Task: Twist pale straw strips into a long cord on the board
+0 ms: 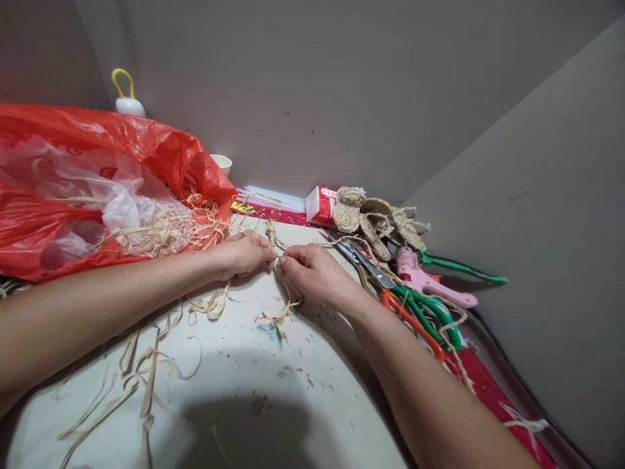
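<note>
A pale braided straw cord [272, 233] runs between my two hands over the white table [312, 365]. My left hand [249, 253] pinches straw strands beside the cord's end. Close against it, my right hand [310, 268] also pinches the strands between thumb and finger. Loose straw ends [280, 316] hang below my right hand onto the table. A thin twisted straw cord [336, 242] leads off to the right, towards the scissors. My fingers hide the exact point where the strands meet.
A red plastic bag [190, 153] with straw lies left. Loose straw strips [151, 365] spread front left. At right are green-handled scissors [424, 303], orange-handled scissors [415, 326], a pink glue gun [424, 280], woven straw pieces [347, 212] and a red-white box [321, 205]. Walls stand behind.
</note>
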Available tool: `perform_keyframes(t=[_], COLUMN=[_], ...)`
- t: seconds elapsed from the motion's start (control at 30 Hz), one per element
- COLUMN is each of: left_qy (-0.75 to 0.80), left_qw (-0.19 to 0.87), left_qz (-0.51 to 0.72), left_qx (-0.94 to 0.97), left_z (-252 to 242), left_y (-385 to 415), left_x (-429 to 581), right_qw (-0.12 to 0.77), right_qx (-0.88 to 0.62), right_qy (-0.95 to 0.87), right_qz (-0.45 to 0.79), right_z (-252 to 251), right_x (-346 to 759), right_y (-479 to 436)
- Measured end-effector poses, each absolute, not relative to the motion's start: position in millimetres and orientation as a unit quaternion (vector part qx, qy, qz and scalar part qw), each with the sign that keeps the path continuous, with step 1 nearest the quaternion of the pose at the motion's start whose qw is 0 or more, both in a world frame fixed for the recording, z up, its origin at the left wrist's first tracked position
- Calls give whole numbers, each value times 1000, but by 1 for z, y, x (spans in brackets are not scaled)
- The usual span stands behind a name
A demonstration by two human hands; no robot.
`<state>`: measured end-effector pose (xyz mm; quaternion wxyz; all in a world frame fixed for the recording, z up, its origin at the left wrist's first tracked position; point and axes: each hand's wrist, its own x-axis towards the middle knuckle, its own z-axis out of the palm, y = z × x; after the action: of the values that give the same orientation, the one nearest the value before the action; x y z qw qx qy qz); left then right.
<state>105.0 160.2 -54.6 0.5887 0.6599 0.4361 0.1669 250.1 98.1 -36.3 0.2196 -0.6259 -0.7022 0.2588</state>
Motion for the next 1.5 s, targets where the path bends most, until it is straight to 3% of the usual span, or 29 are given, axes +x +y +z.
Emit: perform_keyframes(t=[0.17, 0.4, 0.7, 0.8, 0.93, 1.0, 1.07, 1.13, 1.37, 1.5], left_qy=[387, 345, 344, 347, 330, 329, 327, 320, 316, 330], left_qw=[682, 764, 727, 717, 724, 727, 728, 727, 686, 647], left_qz=[181, 185, 219, 223, 220, 211, 200, 196, 199, 182], left_qx=[594, 513, 553, 561, 564, 565, 568, 574, 624, 663], left_z=[-53, -48, -50, -53, -53, -52, -52, -51, -50, -53], left_y=[160, 157, 152, 154, 158, 159, 160, 160, 158, 160], left_x=[104, 104, 104, 102, 98, 97, 97, 97, 98, 98], right_qw=[233, 63, 1, 11, 78, 232, 395, 439, 387, 338], right_qx=[-606, -677, -651, -559, -442, -530, -615, -628, -532, -554], right_qy=[-722, -730, -758, -819, -792, -711, -620, -584, -463, -447], right_qz=[241, 71, 36, 130, 414, 399, 287, 267, 594, 616], right_z=[-45, -41, -32, -19, 1, 1, -9, -22, -43, -37], right_x=[235, 225, 211, 210, 231, 246, 257, 261, 241, 243], right_y=[91, 82, 69, 56, 59, 73, 90, 103, 103, 105])
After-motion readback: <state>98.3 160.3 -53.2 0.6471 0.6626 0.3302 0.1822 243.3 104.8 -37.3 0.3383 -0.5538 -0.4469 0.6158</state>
